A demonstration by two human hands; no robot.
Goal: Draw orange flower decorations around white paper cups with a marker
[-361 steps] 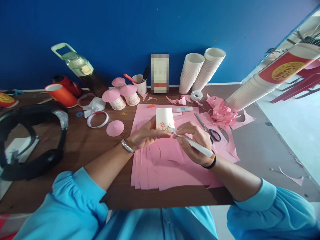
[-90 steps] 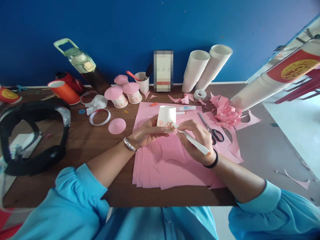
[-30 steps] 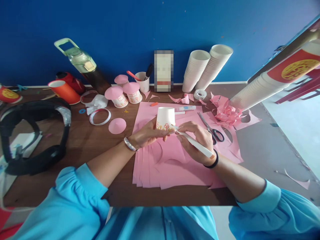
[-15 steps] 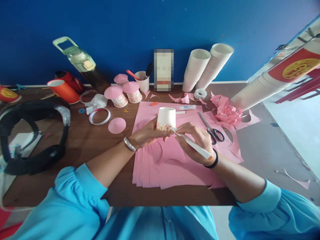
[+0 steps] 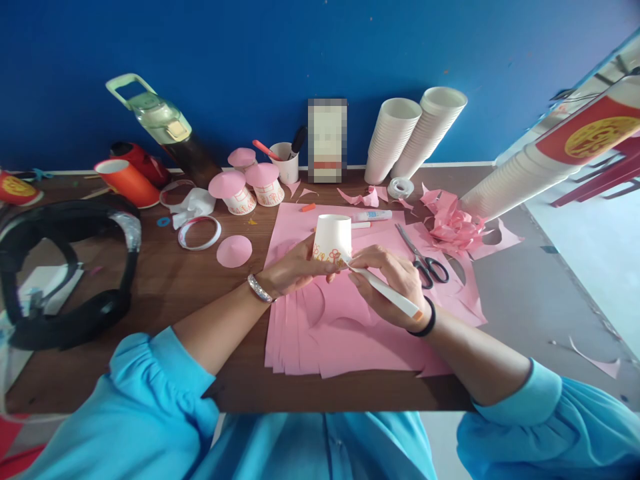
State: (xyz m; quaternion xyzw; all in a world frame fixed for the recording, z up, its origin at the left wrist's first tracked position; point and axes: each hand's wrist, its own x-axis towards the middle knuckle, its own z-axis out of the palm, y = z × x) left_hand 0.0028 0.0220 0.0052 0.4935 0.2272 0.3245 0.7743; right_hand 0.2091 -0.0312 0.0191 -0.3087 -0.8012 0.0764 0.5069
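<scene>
Paper cup (image 5: 333, 233), white, smooth and tapered, sits pinched in the left grip (image 5: 296, 267); the right grip (image 5: 394, 277) is closed round a slim white marker (image 5: 387, 291), pink paper sheets (image 5: 360, 350) beneath both.

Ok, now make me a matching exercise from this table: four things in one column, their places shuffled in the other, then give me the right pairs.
Things
1. Scissors
2. Flower cup with no pink cone on top
3. Marker pointed at that cup
4. Loose pink cone

Places
A. In the right hand
B. On the brown tabletop
C. On the pink sheets
D. In the left hand

Right pairs: 1-C, 2-D, 3-A, 4-B
</scene>
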